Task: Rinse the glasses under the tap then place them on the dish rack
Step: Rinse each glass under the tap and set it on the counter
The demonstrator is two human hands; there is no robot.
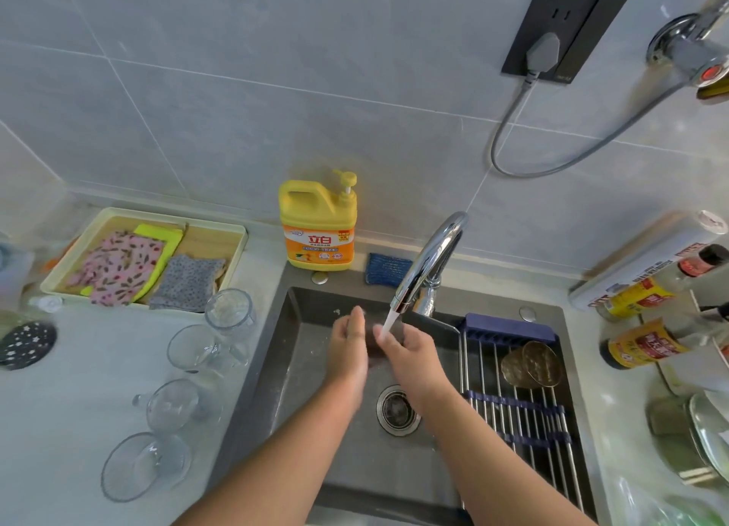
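Below a grey-tiled wall, water is run from the tap (426, 265) into a dark sink (276, 367). The left hand (349, 348) is held beside the stream, fingers straight and together; the right hand (410, 356) is wetted by it, and its grip cannot be told. Clear glasses (193, 348) are gathered on the counter (79, 387) left of the sink, apart from the dish rack (520, 407)

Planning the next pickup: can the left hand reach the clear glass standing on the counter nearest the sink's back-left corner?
Probably yes. The left hand is over the sink by the running tap, and the glass stands just past the sink's left rim, with nothing between them.
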